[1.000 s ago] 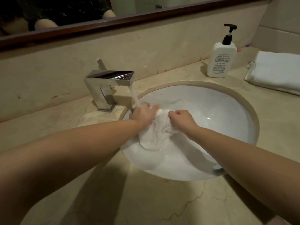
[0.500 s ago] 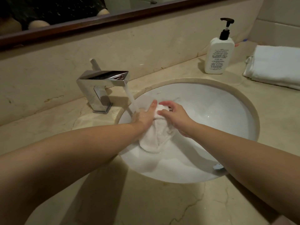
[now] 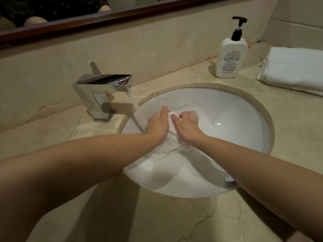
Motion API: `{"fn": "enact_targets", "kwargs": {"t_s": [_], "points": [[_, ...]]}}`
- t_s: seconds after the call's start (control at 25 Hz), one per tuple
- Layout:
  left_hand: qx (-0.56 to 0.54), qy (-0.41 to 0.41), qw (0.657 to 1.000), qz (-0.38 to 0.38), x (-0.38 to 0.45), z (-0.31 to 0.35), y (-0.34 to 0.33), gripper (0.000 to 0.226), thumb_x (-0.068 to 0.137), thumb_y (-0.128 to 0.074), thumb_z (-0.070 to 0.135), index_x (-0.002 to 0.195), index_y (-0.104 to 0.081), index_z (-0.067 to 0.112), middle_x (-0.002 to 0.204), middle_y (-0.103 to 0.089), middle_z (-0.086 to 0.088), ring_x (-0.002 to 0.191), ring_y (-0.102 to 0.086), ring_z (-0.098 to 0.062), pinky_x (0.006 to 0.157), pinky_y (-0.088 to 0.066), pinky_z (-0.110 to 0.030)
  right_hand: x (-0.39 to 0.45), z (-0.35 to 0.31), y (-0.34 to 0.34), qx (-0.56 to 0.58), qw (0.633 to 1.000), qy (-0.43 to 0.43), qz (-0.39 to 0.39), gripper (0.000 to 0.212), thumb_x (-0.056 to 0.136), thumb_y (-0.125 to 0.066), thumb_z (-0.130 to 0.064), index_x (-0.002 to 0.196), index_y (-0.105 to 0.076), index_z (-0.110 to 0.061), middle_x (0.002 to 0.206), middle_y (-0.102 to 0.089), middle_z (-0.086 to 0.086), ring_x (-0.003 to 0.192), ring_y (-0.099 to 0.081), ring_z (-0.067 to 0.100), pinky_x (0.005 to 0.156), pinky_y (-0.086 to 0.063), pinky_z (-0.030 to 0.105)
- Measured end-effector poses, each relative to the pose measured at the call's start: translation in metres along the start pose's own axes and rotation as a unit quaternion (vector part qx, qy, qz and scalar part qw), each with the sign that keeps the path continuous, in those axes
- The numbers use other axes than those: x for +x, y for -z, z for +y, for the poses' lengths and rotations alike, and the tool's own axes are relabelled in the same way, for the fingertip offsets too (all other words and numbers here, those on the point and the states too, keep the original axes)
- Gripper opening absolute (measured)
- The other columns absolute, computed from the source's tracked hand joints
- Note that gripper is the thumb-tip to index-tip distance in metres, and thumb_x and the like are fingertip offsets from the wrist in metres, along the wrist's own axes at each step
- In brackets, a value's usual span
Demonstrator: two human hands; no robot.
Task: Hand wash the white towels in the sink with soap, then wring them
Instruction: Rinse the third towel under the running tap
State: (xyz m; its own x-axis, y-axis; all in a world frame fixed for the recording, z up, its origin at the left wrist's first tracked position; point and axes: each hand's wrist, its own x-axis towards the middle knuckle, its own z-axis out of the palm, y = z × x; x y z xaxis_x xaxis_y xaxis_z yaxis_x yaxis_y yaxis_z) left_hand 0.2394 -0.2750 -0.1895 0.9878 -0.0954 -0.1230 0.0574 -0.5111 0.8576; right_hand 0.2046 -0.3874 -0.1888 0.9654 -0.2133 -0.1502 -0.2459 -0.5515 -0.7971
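You held the wet towel [image 3: 172, 137] over the sink [image 3: 227, 109] — left hand [image 3: 157, 124] flat against it, right hand [image 3: 186, 124] gripping. It looked limp, heavy, slippery — best grasped at both bunched ends.

Hands [image 3: 158, 125] closer together on towel [image 3: 172, 143]
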Motion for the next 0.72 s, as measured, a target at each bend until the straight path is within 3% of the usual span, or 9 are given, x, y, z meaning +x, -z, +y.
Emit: {"fn": "enact_targets", "kwargs": {"t_s": [0.08, 0.16, 0.32, 0.4, 0.52, 0.6, 0.72], "points": [[-0.048, 0.000, 0.999, 0.016, -0.004, -0.003, -0.008, 0.050, 0.108, -0.027, 0.050, 0.131, -0.064, 0.026, 0.134, -0.063, -0.006, 0.126, -0.056, -0.027, 0.110, -0.038, -0.035, 0.004, 0.005, -0.001, 0.004, 0.998, 0.066, -0.004, 0.031, 0.105, -0.041, -0.028, 0.131, -0.045, -0.012, 0.157, -0.023, 0.010, 0.147, -0.022, 0.027, 0.120, -0.019, 0.036], [-0.059, 0.013, 0.997, 0.038, -0.007, -0.009, -0.010, 0.048, 0.110, -0.029, 0.045, 0.135, -0.063, 0.023, 0.133, -0.065, -0.005, 0.126, -0.057, -0.025, 0.107, -0.039, -0.031, 0.006, 0.010, -0.004, 0.030, 0.992, 0.111, -0.049, 0.043, 0.106, -0.036, -0.022, 0.149, -0.036, -0.021, 0.160, -0.028, 0.004, 0.148, -0.025, 0.019, 0.119, -0.020, 0.031], [-0.057, 0.055, 0.994, 0.073, -0.005, -0.008, -0.014, 0.060, 0.107, -0.027, 0.053, 0.124, -0.071, 0.016, 0.114, -0.071, -0.009, 0.109, -0.064, -0.027, 0.099, -0.044, -0.034, 0.012, 0.012, -0.022, 0.041, 0.997, 0.057, -0.044, 0.043, 0.107, -0.027, -0.041, 0.141, -0.050, -0.029, 0.140, -0.058, -0.002, 0.129, -0.050, 0.018, 0.106, -0.037, 0.032], [-0.071, 0.084, 0.992, 0.066, 0.000, -0.004, -0.016, 0.065, 0.107, -0.028, 0.055, 0.119, -0.071, 0.007, 0.101, -0.071, -0.010, 0.104, -0.064, -0.028, 0.096, -0.044, -0.032, 0.017, 0.012, -0.029, 0.042, 0.999, 0.022, -0.005, 0.054, 0.102, -0.027, -0.057, 0.139, -0.051, -0.026, 0.133, -0.062, 0.001, 0.124, -0.055, 0.022, 0.105, -0.042, 0.040], [-0.089, 0.148, 0.984, 0.042, 0.013, -0.002, -0.017, 0.068, 0.105, -0.030, 0.057, 0.109, -0.069, 0.001, 0.080, -0.060, -0.004, 0.098, -0.063, -0.026, 0.094, -0.044, -0.033, 0.029, 0.012, -0.034, 0.020, 0.999, -0.012, 0.043, 0.067, 0.098, -0.030, -0.065, 0.138, -0.054, -0.016, 0.133, -0.062, 0.007, 0.125, -0.056, 0.027, 0.105, -0.044, 0.043], [-0.064, 0.150, 0.986, 0.044, 0.024, -0.006, -0.020, 0.071, 0.105, -0.028, 0.060, 0.110, -0.071, 0.004, 0.090, -0.064, -0.009, 0.099, -0.062, -0.029, 0.095, -0.045, -0.036, 0.037, 0.011, -0.035, 0.012, 0.998, -0.035, 0.053, 0.072, 0.095, -0.031, -0.070, 0.125, -0.064, -0.014, 0.123, -0.067, 0.007, 0.116, -0.061, 0.028, 0.100, -0.048, 0.043], [-0.023, 0.134, 0.988, 0.072, 0.038, -0.012, -0.025, 0.072, 0.104, -0.026, 0.063, 0.105, -0.074, 0.009, 0.100, -0.071, -0.012, 0.101, -0.064, -0.031, 0.097, -0.046, -0.037, 0.046, 0.010, -0.036, 0.038, 0.996, -0.047, 0.070, 0.062, 0.091, -0.036, -0.073, 0.092, -0.071, -0.021, 0.086, -0.072, 0.000, 0.085, -0.068, 0.024, 0.078, -0.056, 0.041]]}}
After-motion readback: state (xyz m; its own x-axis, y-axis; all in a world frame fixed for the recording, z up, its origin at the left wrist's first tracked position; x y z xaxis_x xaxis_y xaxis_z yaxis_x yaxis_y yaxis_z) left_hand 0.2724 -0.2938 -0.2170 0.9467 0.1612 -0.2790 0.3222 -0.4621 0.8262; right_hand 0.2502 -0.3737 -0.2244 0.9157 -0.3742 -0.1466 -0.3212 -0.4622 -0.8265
